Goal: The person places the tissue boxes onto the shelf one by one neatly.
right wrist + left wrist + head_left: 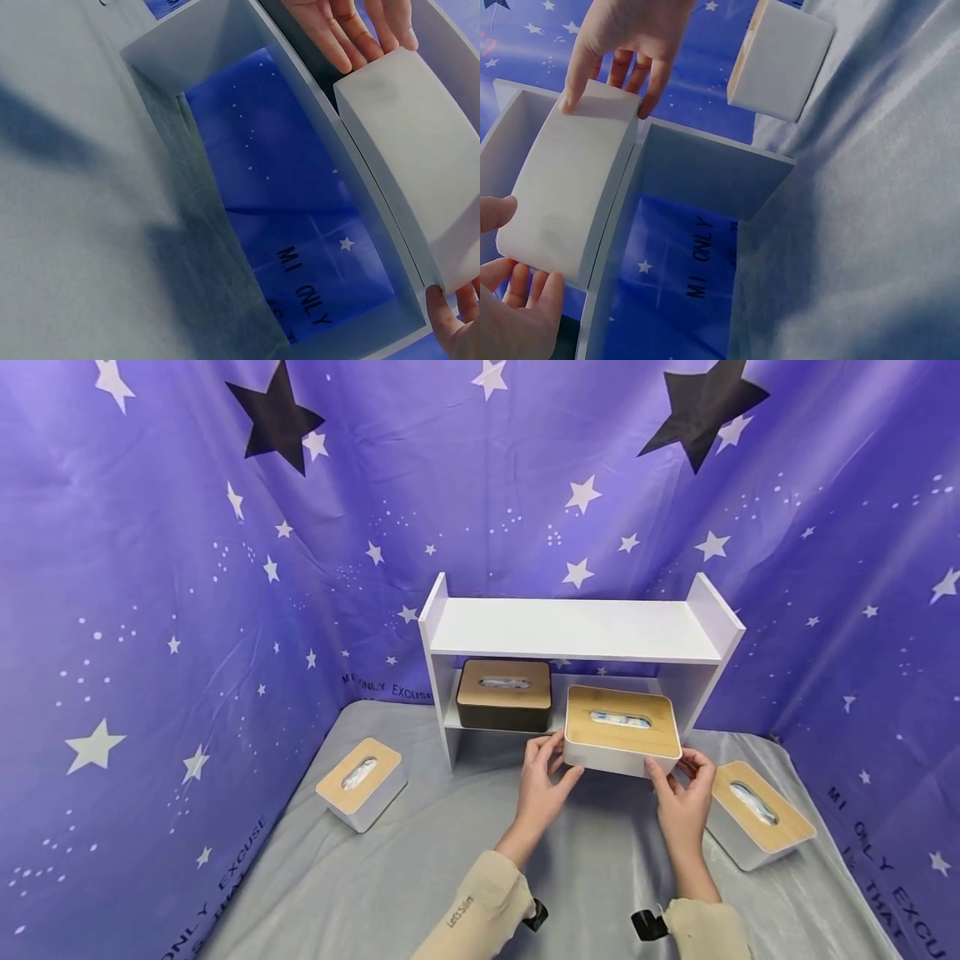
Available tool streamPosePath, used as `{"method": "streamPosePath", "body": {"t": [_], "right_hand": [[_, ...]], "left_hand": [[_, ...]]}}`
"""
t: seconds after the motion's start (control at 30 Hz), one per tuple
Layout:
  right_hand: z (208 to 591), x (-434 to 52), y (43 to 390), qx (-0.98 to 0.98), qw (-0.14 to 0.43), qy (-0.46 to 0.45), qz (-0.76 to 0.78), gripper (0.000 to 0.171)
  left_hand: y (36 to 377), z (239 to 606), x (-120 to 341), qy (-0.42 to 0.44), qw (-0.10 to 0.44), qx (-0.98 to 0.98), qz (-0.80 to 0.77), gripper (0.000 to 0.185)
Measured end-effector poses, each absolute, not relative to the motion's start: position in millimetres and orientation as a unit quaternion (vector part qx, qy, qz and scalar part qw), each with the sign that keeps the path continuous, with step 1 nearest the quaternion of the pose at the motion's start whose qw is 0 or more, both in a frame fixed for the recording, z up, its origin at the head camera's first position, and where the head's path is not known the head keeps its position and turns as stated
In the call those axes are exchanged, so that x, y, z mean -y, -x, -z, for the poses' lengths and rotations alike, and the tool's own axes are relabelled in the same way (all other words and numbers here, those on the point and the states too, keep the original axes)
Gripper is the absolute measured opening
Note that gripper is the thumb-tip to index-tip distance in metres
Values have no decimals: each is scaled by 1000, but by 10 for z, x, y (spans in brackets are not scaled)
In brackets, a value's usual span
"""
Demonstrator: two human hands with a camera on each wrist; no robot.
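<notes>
Nearby: black tissue box [504, 695] beside held white tissue box [621, 731] on shelf [577, 631].

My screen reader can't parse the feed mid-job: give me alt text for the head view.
Two hands, left and right, hold a white tissue box with a wooden lid at the front of a white shelf's lower level, beside a black box already on it. Two more white boxes, one left and one right, lie on the grey cloth before a purple star backdrop.
</notes>
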State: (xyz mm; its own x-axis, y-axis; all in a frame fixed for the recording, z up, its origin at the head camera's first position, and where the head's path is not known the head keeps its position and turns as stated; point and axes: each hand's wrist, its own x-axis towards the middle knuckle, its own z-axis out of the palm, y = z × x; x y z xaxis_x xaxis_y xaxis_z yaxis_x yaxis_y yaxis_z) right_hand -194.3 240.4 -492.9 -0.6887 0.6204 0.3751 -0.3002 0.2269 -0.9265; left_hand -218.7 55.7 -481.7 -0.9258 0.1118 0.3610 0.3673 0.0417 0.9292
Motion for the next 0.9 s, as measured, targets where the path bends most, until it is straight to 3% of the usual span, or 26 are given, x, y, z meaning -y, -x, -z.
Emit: {"method": "streamPosePath", "body": {"t": [0.5,0.7,0.9], "right_hand": [[4623,-2278,1763,706,392,80,-584,52],[4646,-2247,1755,727,381,86,-566,56],[4911,-2379,1904,721,375,106,-573,52]], "left_hand": [[2212,4809,-562,195,102,744,631,66],[2192,4825,-524,200,104,749,623,65],[2191,4834,-501,206,110,756,611,60]]}}
